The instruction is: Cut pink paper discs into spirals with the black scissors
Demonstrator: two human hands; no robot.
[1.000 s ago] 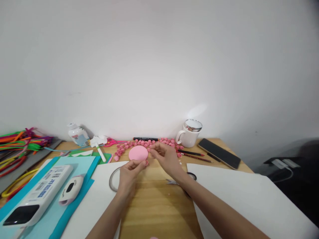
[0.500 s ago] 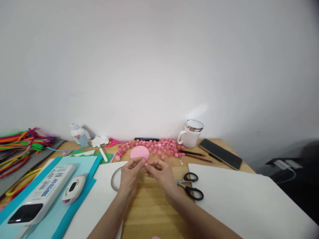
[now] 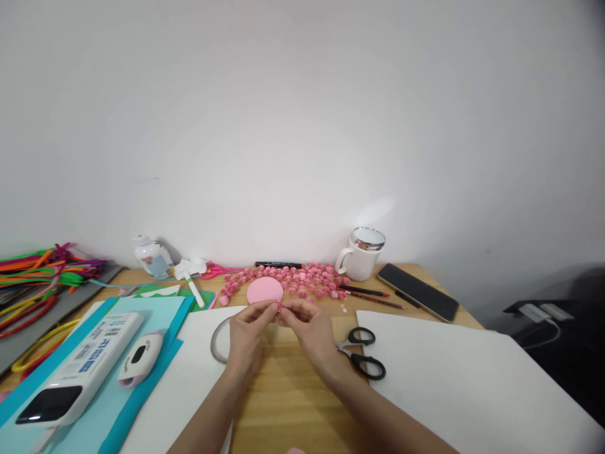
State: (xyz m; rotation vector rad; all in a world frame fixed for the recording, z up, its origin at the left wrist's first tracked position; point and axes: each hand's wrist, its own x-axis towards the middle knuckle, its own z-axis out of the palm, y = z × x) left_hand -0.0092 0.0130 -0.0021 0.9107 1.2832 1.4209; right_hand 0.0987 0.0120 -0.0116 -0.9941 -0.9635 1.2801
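Observation:
My left hand (image 3: 248, 331) and my right hand (image 3: 309, 328) meet over the wooden table, both closed in a pinch. Between their fingertips is a small pink paper rosette (image 3: 278, 308), mostly covered by the fingers. Just behind the hands lies a flat pink paper disc (image 3: 265, 290), its near edge hidden by my left hand. Many small pink rolled paper rosettes (image 3: 321, 277) are scattered behind and to the right of the disc. Scissors with black handles (image 3: 363, 353) rest right of my right hand. A grey ring (image 3: 218, 340) lies beside my left hand.
A white mug (image 3: 363, 255) and a phone (image 3: 418, 292) stand and lie at the back right, near pencils (image 3: 373, 297). To the left are a glue gun-free stack of blue sheets (image 3: 165, 353), a white device (image 3: 82, 372), a bottle (image 3: 154, 257) and pipe cleaners (image 3: 47, 271).
My right hand came down and in from beside the disc to meet my left hand at the rosette, uncovering the scissors. Over the last half second the fingers shifted only slightly.

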